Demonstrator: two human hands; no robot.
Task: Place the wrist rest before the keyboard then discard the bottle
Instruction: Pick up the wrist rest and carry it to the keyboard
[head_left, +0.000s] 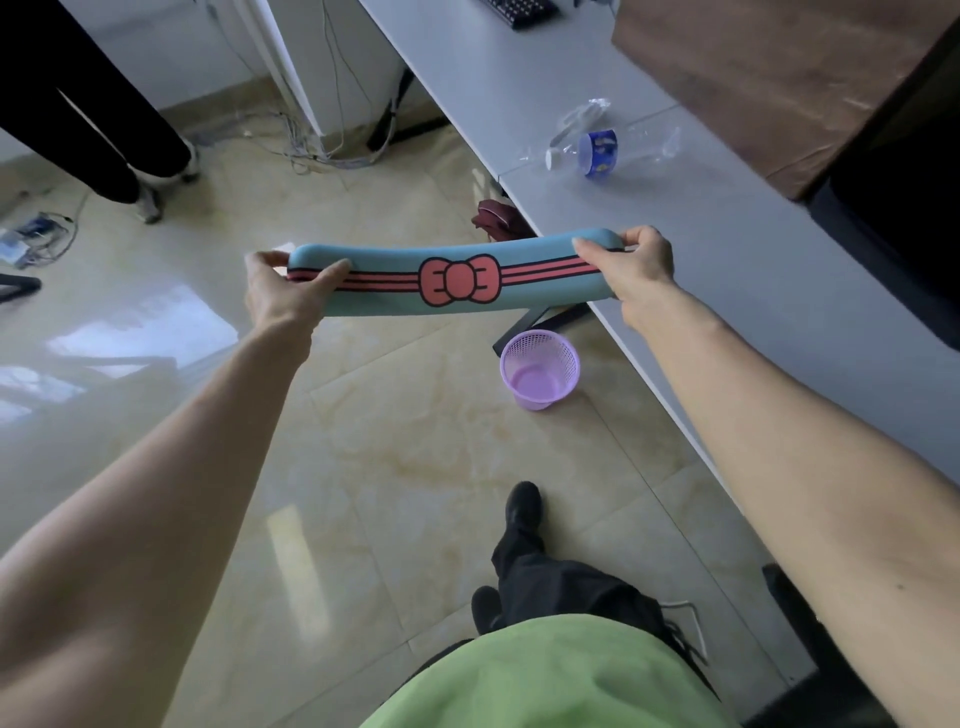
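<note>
I hold a long teal wrist rest (395, 265) with pink stripes and a pink bow level in the air, over the floor beside the desk edge. My left hand (283, 288) grips its left end and my right hand (631, 265) grips its right end. A crushed clear plastic bottle (597, 148) with a blue label and white cap lies on its side on the white desk (727, 270), beyond my right hand. Only a corner of the black keyboard (519, 10) shows at the far top of the desk.
A small purple mesh bin (540, 371) stands on the tiled floor below the wrist rest, by the desk leg. A brown paper bag (769, 78) and a dark object (904, 218) sit on the desk at right. Another person's legs (104, 130) stand far left. Cables lie on the floor.
</note>
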